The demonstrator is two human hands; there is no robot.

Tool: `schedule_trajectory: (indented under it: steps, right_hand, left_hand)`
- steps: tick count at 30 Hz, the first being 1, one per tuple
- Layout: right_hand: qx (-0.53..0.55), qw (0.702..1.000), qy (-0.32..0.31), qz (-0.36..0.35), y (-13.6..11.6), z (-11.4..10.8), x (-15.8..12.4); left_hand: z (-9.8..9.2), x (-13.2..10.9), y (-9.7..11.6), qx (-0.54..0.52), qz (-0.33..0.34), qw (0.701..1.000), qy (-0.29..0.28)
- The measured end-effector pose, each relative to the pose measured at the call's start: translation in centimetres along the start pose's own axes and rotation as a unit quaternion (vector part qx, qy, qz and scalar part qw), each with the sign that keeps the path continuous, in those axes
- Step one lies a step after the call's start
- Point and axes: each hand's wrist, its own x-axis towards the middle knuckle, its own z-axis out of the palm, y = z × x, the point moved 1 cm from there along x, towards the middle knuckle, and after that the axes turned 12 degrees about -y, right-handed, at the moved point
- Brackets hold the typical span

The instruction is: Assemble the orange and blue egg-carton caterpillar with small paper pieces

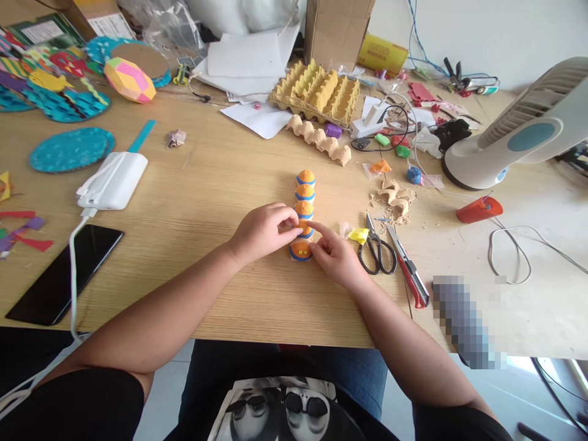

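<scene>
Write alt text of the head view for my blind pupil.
A person's left hand and right hand are at a strip of five orange, blue-edged bumps on a table. Scissors and a utility knife lie to the right, a phone to the left.

Domed strip (pixel 304 209): orange bumps w/ blue bands, 2 yellow dots on bump nearest wearer. Counter (pixel 215 171): lt brown, wood-grain lines. Egg tray (pixel 316 92): yellow. Faceted ball (pixel 130 79): yellow & pink patches. Fan (pixel 514 122): wht w/ lt-blue oval. Scissors (pixel 374 236): blk handles. Cutter (pixel 410 269): red/blk grip. Phone (pixel 55 282): blk. Pwr bank (pixel 120 177): wht.
</scene>
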Motion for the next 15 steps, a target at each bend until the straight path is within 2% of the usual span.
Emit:
schedule_trajectory:
  steps: [4,15]
  right_hand:
    - [0.000,1.000,-0.004,0.002,-0.1,0.0,0.0]
    - [0.001,1.000,-0.002,-0.007,0.0,0.0,0.1]
  left_hand:
    - [0.3,0.0,0.5,0.011,-0.035,0.999,0.007]
    - [1.2,0.2,0.5,0.003,-0.058,0.998,-0.001]
